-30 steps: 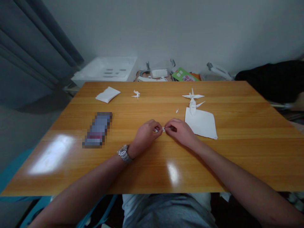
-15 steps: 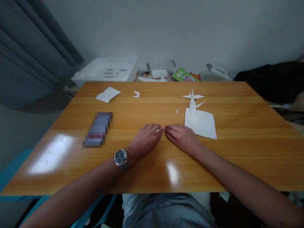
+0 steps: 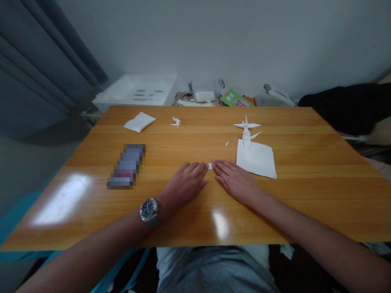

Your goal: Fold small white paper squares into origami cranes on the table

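Between my hands a small piece of white paper (image 3: 210, 166) lies on the wooden table (image 3: 189, 221), mostly covered by fingers. My left hand (image 3: 188, 179) lies open and flat, its fingertips at the paper's left end. From the other side my right hand (image 3: 236, 179) is open too, with stretched fingers laid over the paper's right end. Just right of that hand is a white paper sheet (image 3: 256, 159). On its top edge rests a folded paper bird (image 3: 246, 139), and another paper bird (image 3: 245, 124) sits behind it. A tiny paper scrap (image 3: 227, 143) lies nearby.
A small folded paper figure (image 3: 175, 122) and a folded white paper packet (image 3: 139, 121) lie at the back left. Nearer on the left is a blurred-out phone-like object (image 3: 126, 167). Beyond the table stand a white foam box (image 3: 137, 91) and a green booklet (image 3: 235, 98).
My fingers have flattened out from a pinching pose at the paper, and my left thumb has moved down and away. More of the paper shows between the hands.
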A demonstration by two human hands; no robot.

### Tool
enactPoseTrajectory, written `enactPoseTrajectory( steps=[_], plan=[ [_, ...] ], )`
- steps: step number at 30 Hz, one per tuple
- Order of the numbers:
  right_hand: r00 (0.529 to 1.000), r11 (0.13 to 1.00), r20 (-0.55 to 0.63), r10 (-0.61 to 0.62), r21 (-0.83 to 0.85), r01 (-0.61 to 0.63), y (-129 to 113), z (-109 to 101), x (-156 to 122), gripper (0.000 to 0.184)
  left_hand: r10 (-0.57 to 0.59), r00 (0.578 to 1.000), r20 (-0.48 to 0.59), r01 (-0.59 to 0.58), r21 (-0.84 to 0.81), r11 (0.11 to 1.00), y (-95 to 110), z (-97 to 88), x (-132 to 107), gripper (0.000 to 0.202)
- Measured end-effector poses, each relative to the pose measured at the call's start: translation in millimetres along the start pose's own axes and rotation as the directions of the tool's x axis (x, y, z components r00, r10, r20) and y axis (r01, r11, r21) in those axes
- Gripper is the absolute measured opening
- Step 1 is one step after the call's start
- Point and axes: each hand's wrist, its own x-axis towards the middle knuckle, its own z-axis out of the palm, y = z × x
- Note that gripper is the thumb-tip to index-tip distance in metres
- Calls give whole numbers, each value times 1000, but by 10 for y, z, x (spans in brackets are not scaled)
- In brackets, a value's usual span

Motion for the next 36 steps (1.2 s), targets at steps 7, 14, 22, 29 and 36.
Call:
enactPoseTrajectory(
  steps=[7, 14, 22, 29, 36],
  plan=[
    [999, 998, -46, 4, 57, -1, 93, 34, -30, 42, 18, 1000, -25, -19, -58, 998, -85, 29, -62, 44],
    [998, 998, -45, -33, 43, 35, 132, -43, 193, 28, -11, 999, -42, 6, -116, 993, -171, -11, 184, 30],
    [995, 993, -100, 6, 120, 6, 179, 34, 276, 21, -31, 998, -61, 17, -217, 976, -248, 66, 342, 20],
    [988, 956, -150, 36, 292, 10, 216, 29, 271, 13, -17, 995, -101, -12, -273, 962, -281, 143, 331, 22],
    [988, 948, -152, 40, 318, 11, 226, 35, 290, 15, -36, 993, -115, -4, -330, 944, -276, 167, 325, 22]
  ],
)
